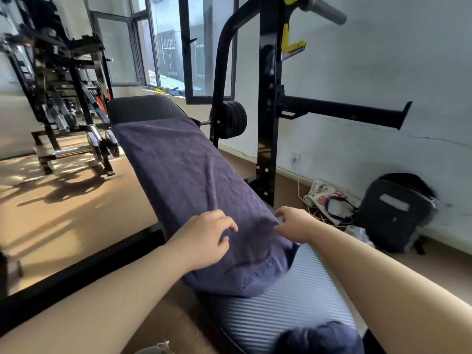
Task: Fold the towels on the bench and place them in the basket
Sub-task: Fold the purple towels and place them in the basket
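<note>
L hand [204,238] & R hand [293,224] pinch purple towel [178,169] on bench [268,315]; towel's embossed txt [258,273] unreadable.

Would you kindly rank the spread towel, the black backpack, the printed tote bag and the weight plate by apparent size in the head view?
1. spread towel
2. black backpack
3. printed tote bag and weight plate: close in size here, and the plate sits farther away, so I leave them tied.

Two hands (left hand [207,238], right hand [293,223]); two towels (spread towel [178,169] in their grip, bunched towel [321,338] nearer than it); one bench [281,310]; right of the grip, one backpack [393,213] and one cloth bag [329,200].
</note>
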A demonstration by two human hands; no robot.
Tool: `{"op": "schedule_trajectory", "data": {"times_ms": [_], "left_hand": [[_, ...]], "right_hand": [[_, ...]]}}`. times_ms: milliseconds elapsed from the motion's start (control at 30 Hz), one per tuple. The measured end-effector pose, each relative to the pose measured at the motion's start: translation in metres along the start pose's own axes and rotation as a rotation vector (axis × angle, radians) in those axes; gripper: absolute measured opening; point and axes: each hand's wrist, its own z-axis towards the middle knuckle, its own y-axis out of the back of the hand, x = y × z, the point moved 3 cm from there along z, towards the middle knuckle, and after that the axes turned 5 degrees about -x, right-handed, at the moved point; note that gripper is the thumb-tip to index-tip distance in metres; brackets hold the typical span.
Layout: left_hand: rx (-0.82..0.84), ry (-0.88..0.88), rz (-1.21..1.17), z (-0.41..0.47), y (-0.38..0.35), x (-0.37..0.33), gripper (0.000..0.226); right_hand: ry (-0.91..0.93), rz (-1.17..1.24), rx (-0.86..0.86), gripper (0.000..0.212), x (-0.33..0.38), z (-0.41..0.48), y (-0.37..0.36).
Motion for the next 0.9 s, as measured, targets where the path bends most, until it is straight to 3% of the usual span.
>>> {"op": "schedule_trajectory", "data": {"times_ms": [133, 300, 367, 500, 767, 900], "left_hand": [[0.09, -0.064, 0.027, -0.013, -0.021, -0.012, 0.028], [0.203, -0.169, 0.232, -0.03, -0.043, -0.021, 0.062], [0.195, -0.207, 0.296, -0.035, -0.051, -0.023, 0.055], [0.044, -0.227, 0.259, -0.039, -0.059, -0.029, 0.021], [0.009, -0.056, 0.063, -0.023, -0.057, -0.035, 0.035], [0.001, 0.007, 0.035, -0.017, -0.058, -0.039, 0.033]], "right_hand": [[-0.055, -0.018, 0.048, 0.038, -0.007, -0.018, -0.014], [-0.209, 0.025, 0.011, 0.039, -0.02, -0.031, -0.026], [-0.259, 0.071, 0.016, 0.039, -0.025, -0.035, -0.031], [-0.31, 0.199, -0.033, 0.034, -0.035, -0.037, -0.037], [-0.367, 0.305, -0.028, 0.018, -0.051, -0.036, -0.045], [-0.425, 0.537, -0.127, 0.013, -0.056, -0.028, -0.047]]}}
